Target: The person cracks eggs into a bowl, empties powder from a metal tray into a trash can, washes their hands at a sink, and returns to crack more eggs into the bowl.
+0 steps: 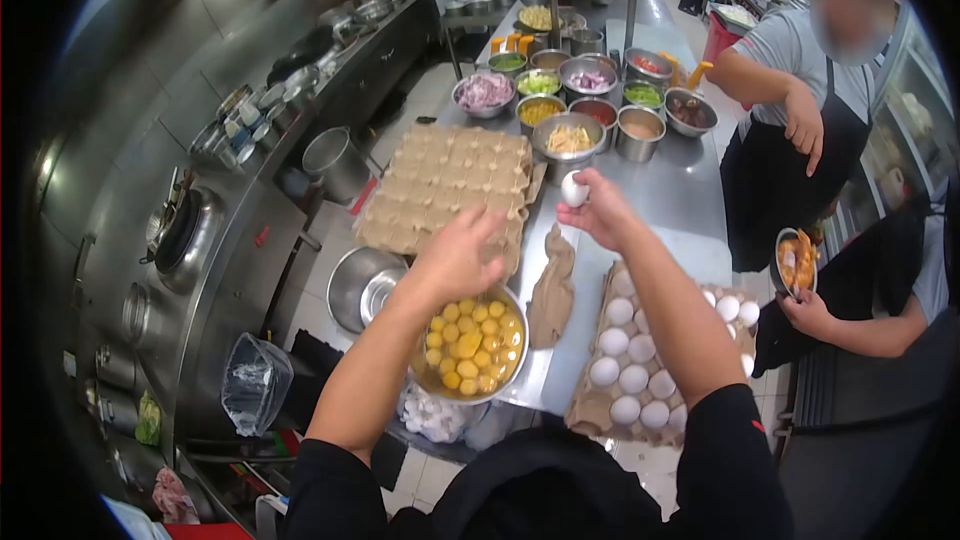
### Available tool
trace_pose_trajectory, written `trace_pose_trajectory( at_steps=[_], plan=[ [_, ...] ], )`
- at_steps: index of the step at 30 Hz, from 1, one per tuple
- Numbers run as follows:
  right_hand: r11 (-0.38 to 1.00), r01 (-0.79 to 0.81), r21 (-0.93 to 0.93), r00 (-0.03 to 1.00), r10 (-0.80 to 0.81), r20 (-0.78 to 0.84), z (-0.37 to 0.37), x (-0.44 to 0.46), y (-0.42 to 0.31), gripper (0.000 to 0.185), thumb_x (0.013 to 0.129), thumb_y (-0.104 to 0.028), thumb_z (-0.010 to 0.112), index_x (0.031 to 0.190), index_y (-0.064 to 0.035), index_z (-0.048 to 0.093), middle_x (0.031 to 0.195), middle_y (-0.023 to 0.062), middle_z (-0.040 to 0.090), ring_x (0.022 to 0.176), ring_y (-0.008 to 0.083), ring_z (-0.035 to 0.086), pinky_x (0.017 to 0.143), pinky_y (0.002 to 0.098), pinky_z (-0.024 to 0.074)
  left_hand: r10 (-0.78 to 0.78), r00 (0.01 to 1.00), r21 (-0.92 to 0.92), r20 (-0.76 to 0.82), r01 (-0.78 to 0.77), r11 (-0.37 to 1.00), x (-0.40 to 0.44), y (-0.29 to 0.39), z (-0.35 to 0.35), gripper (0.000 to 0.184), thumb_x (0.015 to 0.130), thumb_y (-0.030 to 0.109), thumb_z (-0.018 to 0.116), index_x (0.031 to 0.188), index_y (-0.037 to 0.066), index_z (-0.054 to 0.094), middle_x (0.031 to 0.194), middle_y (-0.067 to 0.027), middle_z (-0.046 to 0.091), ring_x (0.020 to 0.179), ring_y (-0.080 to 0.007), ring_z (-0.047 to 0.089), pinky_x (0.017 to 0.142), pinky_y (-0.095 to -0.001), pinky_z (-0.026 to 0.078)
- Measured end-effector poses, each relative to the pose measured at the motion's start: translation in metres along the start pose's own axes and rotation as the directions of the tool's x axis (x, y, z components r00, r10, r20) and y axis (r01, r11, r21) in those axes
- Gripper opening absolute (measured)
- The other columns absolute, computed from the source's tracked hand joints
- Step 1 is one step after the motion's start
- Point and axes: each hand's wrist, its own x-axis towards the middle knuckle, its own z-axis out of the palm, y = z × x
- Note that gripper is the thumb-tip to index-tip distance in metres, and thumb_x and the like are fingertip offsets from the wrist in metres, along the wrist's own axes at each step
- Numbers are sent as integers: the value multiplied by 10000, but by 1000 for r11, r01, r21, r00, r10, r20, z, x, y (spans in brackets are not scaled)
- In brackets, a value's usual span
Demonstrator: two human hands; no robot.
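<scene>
A white egg (573, 189) is in my right hand (603, 215), held by the fingertips above the steel table. My left hand (461, 254) hovers empty over the far rim of a metal bowl (521, 365), its fingers apart. Many cracked eggs with whole yolks (466, 342) lie in that bowl. Beneath my right forearm, an egg carton (588, 410) holds several rows of white eggs (633, 378). Between the bowl and the carton lies a crumpled brown cloth (551, 295). Empty brown egg trays (445, 180) are stacked beyond my left hand.
Steel bowls of chopped onion (485, 92), greens and other ingredients fill the table's far part. Below the egg bowl are discarded shells (435, 414). On the right, one person (800, 110) stands by the table; another person's hand (808, 314) holds a bowl of orange food (797, 262).
</scene>
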Motion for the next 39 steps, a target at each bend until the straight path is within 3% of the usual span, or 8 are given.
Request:
trace_pose_trajectory(
  at_steps=[4, 11, 20, 23, 25, 29, 33, 39],
  plan=[
    [908, 93, -409, 972, 7, 235, 38, -82, 7, 387, 890, -170, 637, 1220, 8, 543, 992, 67, 622, 760, 145, 613, 652, 285, 548, 133, 981, -395, -145, -180, 901, -32, 27, -30, 694, 816, 155, 715, 1454, 150, 441, 1444, -212, 451, 1242, -389, 524, 1027, -446, 456],
    [806, 149, -573, 863, 177, 473, 110, -172, 71, 768, 845, -153, 723, 1464, 47, 314, 1035, 127, 663, 782, 144, 640, 673, 259, 544, 393, 892, -186, -224, -435, 881, -144, 16, -13, 515, 791, 96, 738, 1274, 99, 561, 1276, -129, 554, 1014, -323, 649, 831, -396, 562],
    [693, 146, -706, 966, 55, 254, 104, -220, 131, 631, 874, -254, 733, 1372, 48, 487, 1144, 159, 669, 885, 199, 677, 764, 322, 551, -7, 910, -179, -415, -75, 981, -239, -31, 56, 488, 887, 158, 693, 1322, 51, 502, 1157, -172, 584, 965, -350, 651, 763, -410, 562],
    [287, 267, -920, 963, -109, 246, 96, -235, 149, 539, 880, -237, 739, 1310, 30, 552, 1080, 122, 669, 807, 179, 664, 736, 321, 545, -15, 886, -250, -464, -115, 961, -234, -35, 64, 458, 922, 144, 659, 1331, 27, 490, 1101, -167, 610, 876, -280, 663, 697, -359, 558],
    [273, 307, -912, 948, -173, 268, 97, -240, 159, 500, 855, -231, 751, 1267, 3, 592, 1090, 148, 637, 804, 227, 682, 738, 354, 552, -222, 846, -551, -485, -99, 829, -229, -25, 53, 425, 941, 127, 638, 1325, 18, 493, 1066, -142, 621, 811, -219, 659, 652, -320, 552],
    [278, 401, -873, 901, -291, 322, 92, -241, 175, 476, 850, -228, 748, 1247, -11, 602, 1110, 188, 584, 810, 261, 689, 751, 372, 560, -407, 913, -996, -3, -40, -81, -210, -20, 34, 415, 953, 64, 606, 1322, 48, 418, 1028, -94, 616, 661, -99, 572, 539, -246, 477],
    [217, 537, -815, 817, -375, 438, 76, -246, 173, 450, 858, -251, 735, 1215, -7, 615, 1072, 205, 591, 810, 293, 679, 799, 395, 540, -279, 951, -648, -131, 131, 750, -182, -37, 52, 533, 777, 84, 684, 1237, 46, 416, 986, -105, 582, 812, -232, 610, 744, -373, 536],
    [312, 476, -822, 858, -369, 357, 34, -287, 139, 420, 898, -259, 693, 1224, -8, 614, 1039, 175, 617, 830, 270, 675, 788, 376, 538, -192, 980, -210, -49, 178, 961, -140, -13, 57, 490, 743, 176, 719, 1156, -13, 537, 1010, -278, 669, 970, -427, 655, 849, -461, 523]
  ],
)
